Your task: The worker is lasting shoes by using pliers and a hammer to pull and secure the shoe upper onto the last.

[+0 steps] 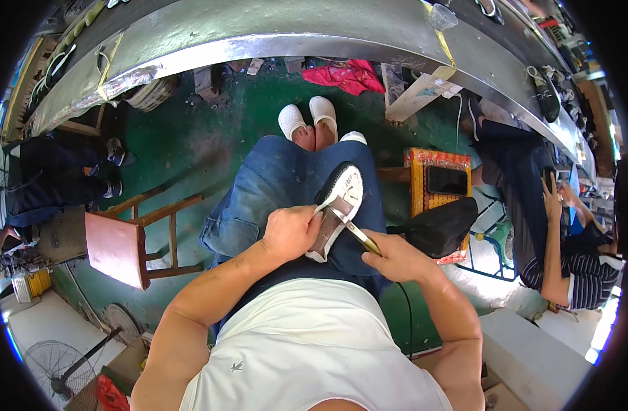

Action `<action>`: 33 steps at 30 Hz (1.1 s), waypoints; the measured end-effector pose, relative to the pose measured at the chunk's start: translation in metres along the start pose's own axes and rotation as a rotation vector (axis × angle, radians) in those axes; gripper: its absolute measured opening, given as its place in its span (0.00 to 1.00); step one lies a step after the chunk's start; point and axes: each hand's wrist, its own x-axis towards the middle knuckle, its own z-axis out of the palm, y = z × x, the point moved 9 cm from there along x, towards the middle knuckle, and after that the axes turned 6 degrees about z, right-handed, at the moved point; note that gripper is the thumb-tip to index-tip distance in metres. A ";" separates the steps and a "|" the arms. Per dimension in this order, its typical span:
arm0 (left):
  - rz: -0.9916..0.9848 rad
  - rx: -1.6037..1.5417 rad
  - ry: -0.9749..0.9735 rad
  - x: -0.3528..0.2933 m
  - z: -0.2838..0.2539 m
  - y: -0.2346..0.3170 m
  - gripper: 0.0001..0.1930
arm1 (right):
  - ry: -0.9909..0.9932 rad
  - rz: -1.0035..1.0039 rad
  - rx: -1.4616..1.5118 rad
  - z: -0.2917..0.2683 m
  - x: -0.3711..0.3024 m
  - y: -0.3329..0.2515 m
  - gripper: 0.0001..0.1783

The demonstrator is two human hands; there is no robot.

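Observation:
A shoe upper [344, 192] lies sole side up across my jeans-covered thighs, with a white bottom, a black rim at the toe and a brown-grey strip toward the heel. My left hand [291, 230] is closed on its left edge, thumb against the side. In my right hand [397, 257] is a metal tool that looks like pliers [360, 236], with a yellowish-brown handle. Its silver head touches the shoe's bottom near the middle. I cannot make out whether the jaws pinch the material.
A long metal workbench [259, 44] runs across the far side. To my left stands a wooden stool [117, 248]. On my right, a phone [446, 181] lies on a yellow and red stand [418, 183], beside black cloth [437, 229]. A seated person [560, 253] is farther right.

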 end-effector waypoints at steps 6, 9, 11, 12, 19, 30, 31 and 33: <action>0.177 0.091 0.059 -0.006 -0.003 0.029 0.09 | -0.398 0.245 -0.039 -0.014 0.014 -0.004 0.16; 0.144 0.021 0.096 -0.002 -0.007 0.021 0.11 | -0.484 0.379 0.130 -0.025 0.015 -0.016 0.18; 0.083 -0.062 0.134 0.000 0.002 -0.001 0.14 | -0.539 0.439 -0.070 -0.031 0.015 -0.015 0.19; -0.036 -0.289 0.110 -0.002 0.025 -0.029 0.19 | -0.521 0.311 -0.233 -0.031 0.023 -0.005 0.20; -0.168 -0.781 -0.225 -0.016 0.102 -0.083 0.39 | -0.189 -0.056 -0.552 -0.035 0.044 0.013 0.15; -0.080 -0.600 -0.161 -0.002 0.092 -0.076 0.57 | 0.088 -0.145 -0.154 -0.028 0.042 0.045 0.19; -0.080 -0.599 -0.165 -0.002 0.094 -0.073 0.57 | 0.007 -0.102 -0.071 -0.026 0.038 0.045 0.22; -0.189 -0.711 -0.126 -0.001 0.098 -0.076 0.55 | 0.106 -0.128 -0.204 -0.035 0.028 0.033 0.25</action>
